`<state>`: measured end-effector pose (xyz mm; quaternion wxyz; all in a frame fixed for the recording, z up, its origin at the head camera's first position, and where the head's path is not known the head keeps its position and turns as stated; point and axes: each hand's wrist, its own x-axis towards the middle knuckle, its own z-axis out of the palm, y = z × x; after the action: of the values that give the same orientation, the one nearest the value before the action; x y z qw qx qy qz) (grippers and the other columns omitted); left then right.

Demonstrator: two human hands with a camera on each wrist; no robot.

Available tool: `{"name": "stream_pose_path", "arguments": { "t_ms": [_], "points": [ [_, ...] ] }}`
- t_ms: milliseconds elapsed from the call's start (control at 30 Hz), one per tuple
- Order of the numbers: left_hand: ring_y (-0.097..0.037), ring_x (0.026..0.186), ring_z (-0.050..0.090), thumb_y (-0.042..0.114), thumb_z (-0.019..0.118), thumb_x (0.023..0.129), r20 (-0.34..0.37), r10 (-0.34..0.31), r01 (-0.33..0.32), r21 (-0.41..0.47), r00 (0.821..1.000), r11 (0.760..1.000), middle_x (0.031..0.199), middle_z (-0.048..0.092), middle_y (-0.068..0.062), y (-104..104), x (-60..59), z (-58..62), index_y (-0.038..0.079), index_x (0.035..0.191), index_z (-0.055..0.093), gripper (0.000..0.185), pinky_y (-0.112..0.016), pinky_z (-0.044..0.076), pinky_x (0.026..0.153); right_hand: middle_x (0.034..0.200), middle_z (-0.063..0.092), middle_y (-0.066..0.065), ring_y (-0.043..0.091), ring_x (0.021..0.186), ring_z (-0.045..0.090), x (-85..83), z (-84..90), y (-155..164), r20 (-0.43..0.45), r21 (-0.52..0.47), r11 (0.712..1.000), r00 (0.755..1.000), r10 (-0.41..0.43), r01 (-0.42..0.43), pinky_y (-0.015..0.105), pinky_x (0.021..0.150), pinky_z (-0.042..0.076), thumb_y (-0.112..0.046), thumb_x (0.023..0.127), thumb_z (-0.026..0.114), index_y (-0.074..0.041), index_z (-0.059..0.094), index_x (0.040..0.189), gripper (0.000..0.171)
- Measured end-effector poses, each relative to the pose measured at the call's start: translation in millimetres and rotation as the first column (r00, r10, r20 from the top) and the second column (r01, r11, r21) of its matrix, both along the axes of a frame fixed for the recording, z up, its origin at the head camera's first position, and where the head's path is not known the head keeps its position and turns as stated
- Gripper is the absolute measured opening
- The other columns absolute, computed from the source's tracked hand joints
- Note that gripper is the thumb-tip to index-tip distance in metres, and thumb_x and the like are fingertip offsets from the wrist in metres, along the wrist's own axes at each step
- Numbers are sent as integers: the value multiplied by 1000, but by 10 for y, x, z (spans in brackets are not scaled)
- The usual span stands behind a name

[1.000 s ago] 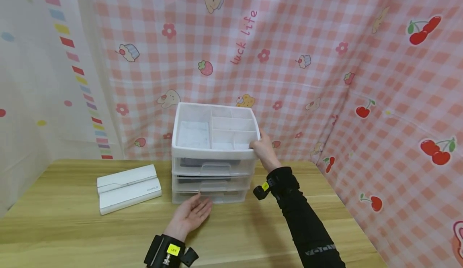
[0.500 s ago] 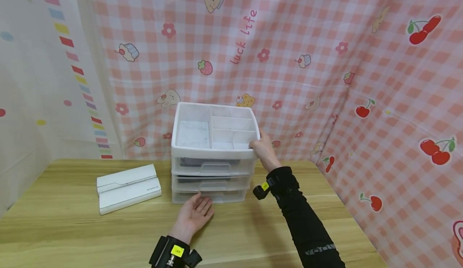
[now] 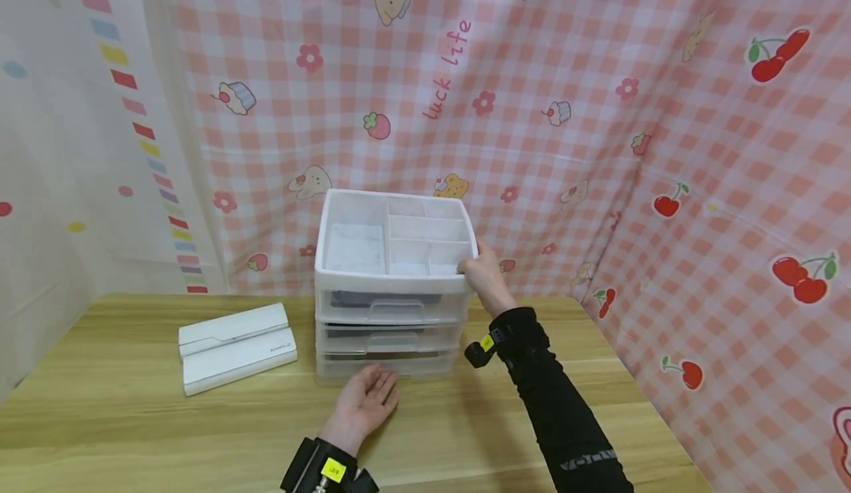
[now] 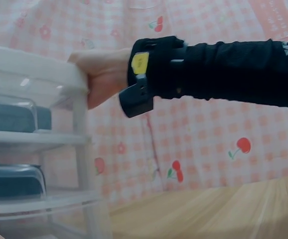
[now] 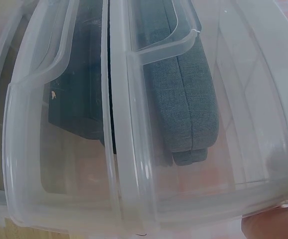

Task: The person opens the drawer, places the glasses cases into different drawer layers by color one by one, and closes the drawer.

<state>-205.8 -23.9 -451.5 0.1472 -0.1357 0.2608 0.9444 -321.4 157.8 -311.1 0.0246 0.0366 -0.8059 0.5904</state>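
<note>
A white plastic drawer organizer [image 3: 399, 282] with clear drawers stands on the table, its top tray divided into compartments. My left hand [image 3: 362, 404], palm up, has its fingertips at the front of the bottom drawer [image 3: 419, 366], which is pulled out slightly. The drawer's edge partly hides how they hook its handle. My right hand [image 3: 488, 279] grips the organizer's right top rim, thumb on top. In the right wrist view, a grey-blue fabric case [image 5: 184, 89] lies in the top drawer and a dark box-like thing [image 5: 79, 89] in the middle one.
A flat white two-part case [image 3: 238, 349] with small lettering lies left of the organizer on the wooden table [image 3: 100, 404]. A pink checked curtain [image 3: 565, 182] hangs close behind and to the right.
The bottom drawer has slid a little toward me. My left hand has moved slightly back and to the right, while the right hand holds still on the rim.
</note>
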Motion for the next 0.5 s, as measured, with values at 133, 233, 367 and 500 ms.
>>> {"name": "stream_pose_path", "arguments": {
  "t_ms": [133, 233, 367, 500],
  "points": [
    [-30, 149, -1, 23, 35, 102, 34, 14, -13, -12, 999, 1000, 158, -11, -19, 48, 58, 43, -3, 148, -12, 70, -41, 8, 122, 143, 42, 14, 32, 121, 44, -7, -8, 3, -1, -3, 1000, 1000, 4, -4, 54, 106, 36, 6, 76, 46, -10, 33, 145, 72],
    [-32, 149, 0, 25, 39, 101, 53, 21, -19, -39, 998, 999, 158, -10, -21, 80, 93, 57, -6, 147, -11, 74, -41, 9, 121, 143, 43, 14, 32, 121, 44, -11, -14, 5, 2, -9, 1000, 1000, 9, -9, 54, 106, 36, 6, 76, 46, -10, 33, 145, 72],
    [-33, 148, 3, 26, 41, 101, 71, 24, -20, -69, 997, 997, 157, -7, -22, 111, 140, 64, -8, 146, -8, 75, -42, 11, 121, 143, 43, 13, 32, 121, 44, -14, -14, 11, 5, -11, 1000, 1000, 12, -12, 54, 107, 36, 6, 77, 47, -11, 34, 145, 71],
    [-34, 148, 7, 25, 39, 102, 91, 25, -17, -84, 995, 996, 155, 2, -25, 135, 224, 73, -8, 141, 13, 57, -43, 14, 120, 143, 43, 13, 32, 121, 44, -14, -3, 19, 6, -10, 1000, 1000, 10, -10, 54, 107, 35, 6, 78, 47, -12, 34, 145, 70]
  ]
}}
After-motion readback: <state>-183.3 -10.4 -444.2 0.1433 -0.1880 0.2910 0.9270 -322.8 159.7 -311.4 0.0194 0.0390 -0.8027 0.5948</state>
